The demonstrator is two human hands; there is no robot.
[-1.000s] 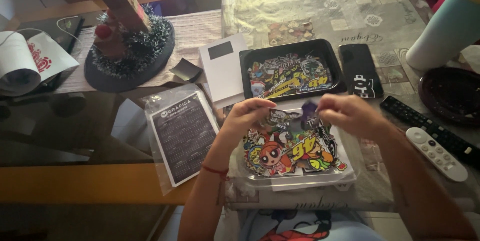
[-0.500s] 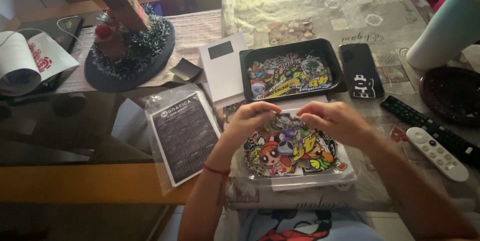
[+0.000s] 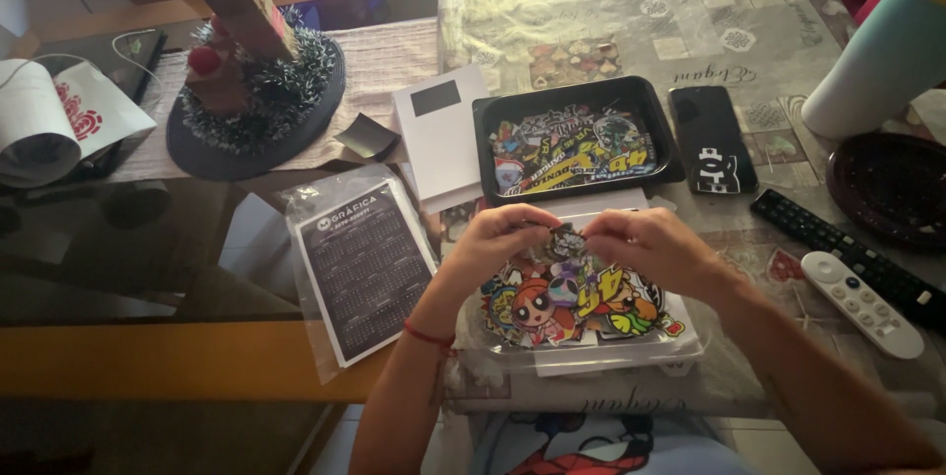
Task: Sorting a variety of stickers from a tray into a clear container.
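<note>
both grips, left hand (image 3: 498, 238) and right hand (image 3: 645, 246), pinch one small sticker (image 3: 567, 238) above the sticker pile (image 3: 567, 303).

We pinch a small dark sticker (image 3: 568, 238) between our fingertips, directly above the colourful cartoon sticker pile (image 3: 572, 305).

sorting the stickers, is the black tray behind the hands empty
No, the black tray holds a layer of colourful stickers covering its bottom.
</note>
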